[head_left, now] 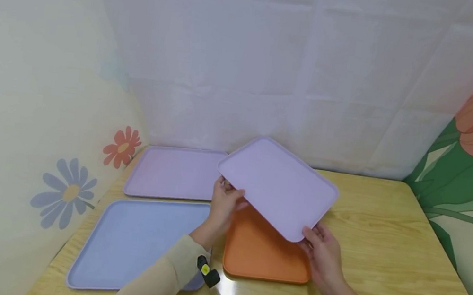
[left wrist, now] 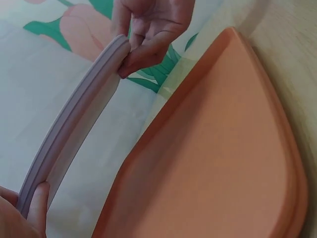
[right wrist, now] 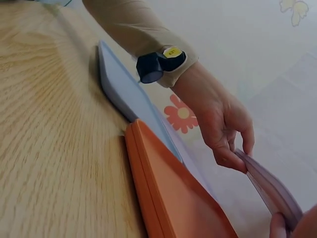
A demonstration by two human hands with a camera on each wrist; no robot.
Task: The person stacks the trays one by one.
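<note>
Left hand [head_left: 224, 205] pinches lilac tray [head_left: 277, 189] by its near-left edge, thumb and fingers closed on rim; right hand [head_left: 325, 256] likewise pinches it beside the near corner; tray tilted, in the air above orange tray [head_left: 266, 257]. Blue tray [head_left: 137, 242] left of orange, on table [head_left: 389, 247]; second lilac tray [head_left: 178, 173] behind blue.

- Left hand [head_left: 223, 209] and right hand [head_left: 325, 255] grip a tilted lilac tray [head_left: 279, 187] above an orange tray [head_left: 264, 257].
- A blue tray [head_left: 137, 242] and second lilac tray [head_left: 178, 173] lie leftward on the surface [head_left: 394, 243] (red flower [head_left: 123, 147] beyond).
</note>
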